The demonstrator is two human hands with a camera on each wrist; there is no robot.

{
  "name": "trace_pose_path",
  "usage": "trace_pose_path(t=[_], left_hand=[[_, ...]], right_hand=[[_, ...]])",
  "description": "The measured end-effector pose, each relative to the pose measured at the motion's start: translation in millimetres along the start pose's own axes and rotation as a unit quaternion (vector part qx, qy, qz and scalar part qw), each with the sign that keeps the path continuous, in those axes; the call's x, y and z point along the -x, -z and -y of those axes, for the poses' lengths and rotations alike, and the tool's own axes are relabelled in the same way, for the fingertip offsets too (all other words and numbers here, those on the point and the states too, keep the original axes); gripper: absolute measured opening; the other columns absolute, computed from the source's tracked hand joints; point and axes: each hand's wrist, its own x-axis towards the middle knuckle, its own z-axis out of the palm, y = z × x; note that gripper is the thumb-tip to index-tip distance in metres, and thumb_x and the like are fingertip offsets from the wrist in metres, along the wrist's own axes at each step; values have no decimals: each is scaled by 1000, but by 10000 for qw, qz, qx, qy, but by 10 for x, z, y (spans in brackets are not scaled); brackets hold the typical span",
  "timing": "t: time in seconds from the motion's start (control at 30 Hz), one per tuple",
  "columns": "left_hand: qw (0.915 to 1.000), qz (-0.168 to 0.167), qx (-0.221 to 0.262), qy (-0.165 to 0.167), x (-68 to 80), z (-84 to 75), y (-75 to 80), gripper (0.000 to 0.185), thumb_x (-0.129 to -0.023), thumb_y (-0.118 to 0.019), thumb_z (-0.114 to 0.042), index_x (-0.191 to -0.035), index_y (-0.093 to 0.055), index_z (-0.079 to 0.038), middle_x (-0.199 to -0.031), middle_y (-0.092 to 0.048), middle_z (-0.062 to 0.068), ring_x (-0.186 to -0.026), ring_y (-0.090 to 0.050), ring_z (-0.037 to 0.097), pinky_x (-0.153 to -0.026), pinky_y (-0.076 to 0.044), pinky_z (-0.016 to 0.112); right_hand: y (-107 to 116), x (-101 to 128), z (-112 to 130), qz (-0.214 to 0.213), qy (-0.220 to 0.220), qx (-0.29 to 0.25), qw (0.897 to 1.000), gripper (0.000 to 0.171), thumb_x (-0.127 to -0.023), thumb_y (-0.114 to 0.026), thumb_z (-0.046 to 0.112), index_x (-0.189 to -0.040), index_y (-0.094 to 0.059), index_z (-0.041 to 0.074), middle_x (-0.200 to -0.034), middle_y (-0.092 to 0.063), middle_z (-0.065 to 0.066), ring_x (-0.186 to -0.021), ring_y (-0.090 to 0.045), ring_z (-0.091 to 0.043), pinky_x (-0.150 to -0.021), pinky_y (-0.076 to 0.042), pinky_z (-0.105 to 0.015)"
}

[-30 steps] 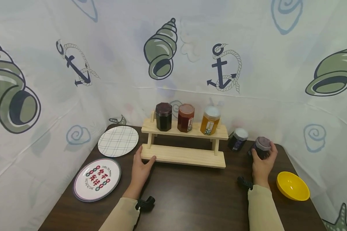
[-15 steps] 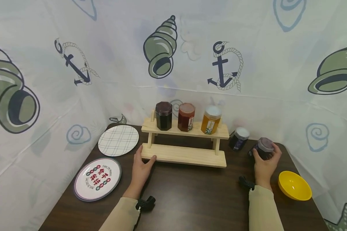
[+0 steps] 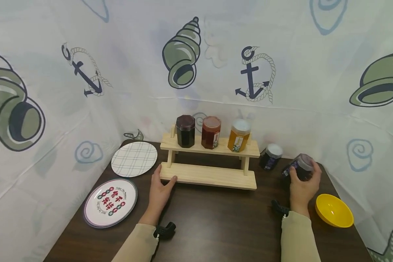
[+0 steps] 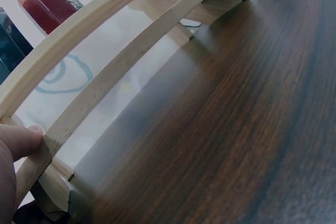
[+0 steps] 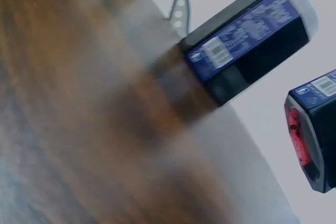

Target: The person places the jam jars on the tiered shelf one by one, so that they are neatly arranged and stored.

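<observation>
My right hand (image 3: 302, 189) grips a dark faceted jar (image 3: 296, 168) at the table's back right, thumb on one side and fingers on the other. The jar leans, and the right wrist view shows its underside with a red patch; the fingers are outside that view. A second dark jar (image 5: 247, 40) with a blue label and pale lid stands upright to its left. My left hand (image 3: 159, 191) holds the left end of a two-tier wooden stand (image 3: 209, 176), thumb (image 4: 23, 139) at the lower board's front edge. On its upper board stand a near-black jar (image 3: 185, 133), a red jar (image 3: 211, 134) and an amber jar (image 3: 238, 136).
A checked plate (image 3: 134, 159) and a white plate with red lettering (image 3: 110, 203) lie on the left of the dark wooden table (image 3: 229, 225). At the right edge sits a yellow bowl (image 3: 334, 211). A printed cloth (image 3: 216, 80) hangs behind.
The dark jar in my right hand has tipped further over and shifted slightly right with the hand. My left hand stays at the stand.
</observation>
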Motion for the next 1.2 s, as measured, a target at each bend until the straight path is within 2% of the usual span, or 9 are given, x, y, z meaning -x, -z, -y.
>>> trace_pose_path(t=[0.1, 0.27, 0.33, 0.5, 0.67, 0.87, 1.0, 1.2], left_hand=[[10000, 19, 8, 1, -5, -9, -9, 93, -101, -81, -33, -174, -26, -11, -174, -33, 21, -163, -31, 38, -131, -26, 62], [10000, 5, 5, 18, -28, -38, 1, 93, -101, -80, -33, -174, -26, -12, -173, -33, 21, -163, -31, 38, -131, -26, 62], [10000, 7, -19, 16, -38, -42, 4, 93, -102, -80, -33, -174, -26, -13, -173, -33, 21, -163, -31, 38, -132, -26, 62], [10000, 23, -51, 75, -37, -41, 14, 93, -101, -80, -34, -174, -26, -12, -173, -33, 21, -163, -31, 38, -132, -26, 62], [9998, 52, -68, 193, -24, -37, 18, 93, -101, -80, -35, -174, -26, -13, -173, -33, 21, -164, -31, 39, -132, -25, 63], [9996, 68, -114, 245, -15, -40, 6, 94, -101, -80, -37, -174, -25, -15, -174, -33, 20, -164, -30, 39, -131, -26, 64], [9997, 78, -82, 239, -10, -39, -1, 94, -101, -80, -36, -174, -26, -16, -174, -32, 20, -165, -30, 39, -132, -25, 63], [9998, 75, -19, 184, -9, -17, -5, 94, -101, -81, -36, -174, -26, -14, -174, -32, 20, -165, -29, 38, -132, -24, 63]], right_hand=[[31, 32, 160, -125, 99, -92, 9998, 72, -95, -85, 17, -155, -53, 40, -155, -58, 5, -133, -55, -12, -116, -50, -29], [33, 73, 541, -201, 361, -502, 9979, 67, -94, -82, 10, -152, -55, 27, -151, -57, 2, -136, -54, -13, -119, -46, -29], [40, 58, 680, -159, 417, -634, 9970, 65, -95, -82, 11, -151, -55, 27, -149, -59, 3, -133, -56, -14, -115, -49, -27], [97, -46, 855, 137, 470, -621, 9969, 64, -96, -82, 16, -152, -56, 31, -145, -64, 2, -122, -63, -15, -103, -55, -20], [163, -124, 950, 520, 670, -376, 9957, 70, -93, -86, 15, -154, -55, 31, -143, -64, 4, -115, -65, -14, -94, -56, -13], [230, -117, 1205, 950, 1121, -279, 9888, 75, -88, -89, 6, -154, -58, 24, -139, -66, 7, -115, -65, -9, -97, -52, -12], [278, -75, 1356, 1170, 1253, -30, 9852, 76, -86, -91, 3, -152, -60, 24, -137, -69, 7, -112, -67, -3, -97, -51, -9], [305, 6, 1551, 1541, 1576, -16, 9754, 78, -81, -93, -2, -150, -64, 21, -133, -69, 16, -109, -67, -2, -94, -49, -11]])
